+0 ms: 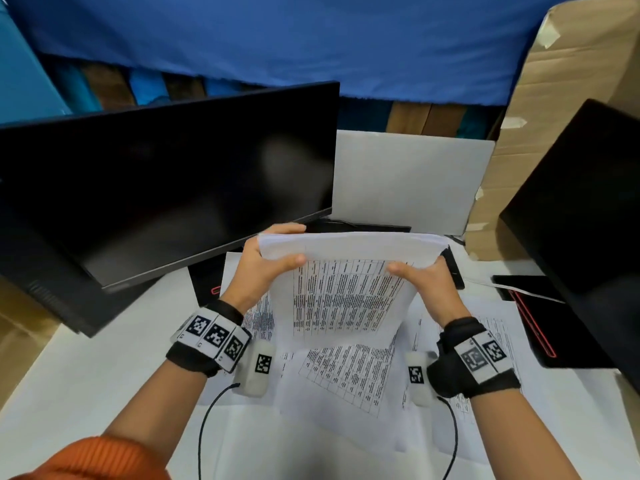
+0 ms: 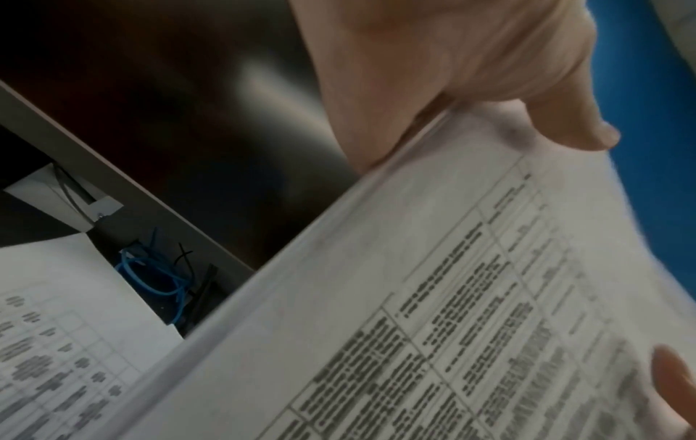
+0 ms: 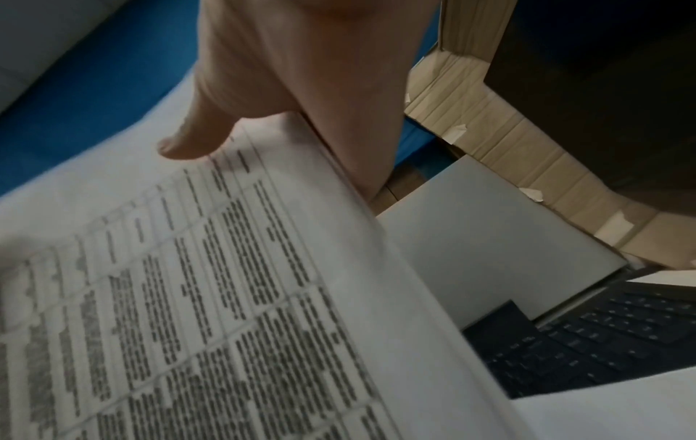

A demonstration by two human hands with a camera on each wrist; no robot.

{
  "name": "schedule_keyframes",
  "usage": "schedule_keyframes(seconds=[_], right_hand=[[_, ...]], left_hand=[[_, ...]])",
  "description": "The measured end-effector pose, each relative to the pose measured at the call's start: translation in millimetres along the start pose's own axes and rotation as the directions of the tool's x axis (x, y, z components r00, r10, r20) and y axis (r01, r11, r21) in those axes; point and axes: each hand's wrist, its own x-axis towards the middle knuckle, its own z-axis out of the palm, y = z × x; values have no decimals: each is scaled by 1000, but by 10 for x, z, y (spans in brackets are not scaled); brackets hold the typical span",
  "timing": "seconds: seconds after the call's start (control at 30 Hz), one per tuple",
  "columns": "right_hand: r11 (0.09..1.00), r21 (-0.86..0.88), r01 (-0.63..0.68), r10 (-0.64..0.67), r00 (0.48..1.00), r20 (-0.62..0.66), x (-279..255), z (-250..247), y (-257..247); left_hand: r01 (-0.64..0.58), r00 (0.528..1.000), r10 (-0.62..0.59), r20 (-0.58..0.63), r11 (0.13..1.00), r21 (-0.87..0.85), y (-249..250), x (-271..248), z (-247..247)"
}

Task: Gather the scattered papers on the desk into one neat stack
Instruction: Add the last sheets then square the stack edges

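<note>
A sheaf of printed sheets (image 1: 346, 285) with tables of text stands upright above the desk, its lower edge near the papers below. My left hand (image 1: 266, 261) grips its left side, thumb on the front, fingers behind. My right hand (image 1: 420, 275) grips the right side the same way. The left wrist view shows the sheaf (image 2: 433, 312) under my left thumb (image 2: 576, 128); in the right wrist view my right thumb (image 3: 192, 143) lies on the page (image 3: 211, 297). More printed sheets (image 1: 349, 372) lie scattered flat on the white desk (image 1: 86, 382) beneath.
A dark monitor (image 1: 166, 188) stands at the left, close to my left hand. A second black screen (image 1: 581, 209) and a cardboard box (image 1: 561, 109) are at the right. A black keyboard (image 3: 602, 336) lies behind the papers, a black red-edged pad (image 1: 533, 317) right.
</note>
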Motion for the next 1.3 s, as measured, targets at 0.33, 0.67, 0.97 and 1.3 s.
schedule_keyframes(seconds=[0.33, 0.67, 0.97, 1.3], right_hand=[[982, -11, -188, 188, 982, -5, -113, 79, 256], [985, -2, -175, 174, 982, -71, -144, 39, 248], [822, -303, -482, 462, 876, -140, -223, -641, 770], [26, -341, -940, 525, 302, -795, -972, -1798, 1413]], left_hand=[[224, 965, -240, 109, 964, 143, -261, -97, 29], [232, 971, -237, 24, 964, 130, -354, -139, 69], [510, 858, -479, -183, 838, 196, -822, -142, 47], [411, 898, -368, -242, 897, 161, -707, -173, -74]])
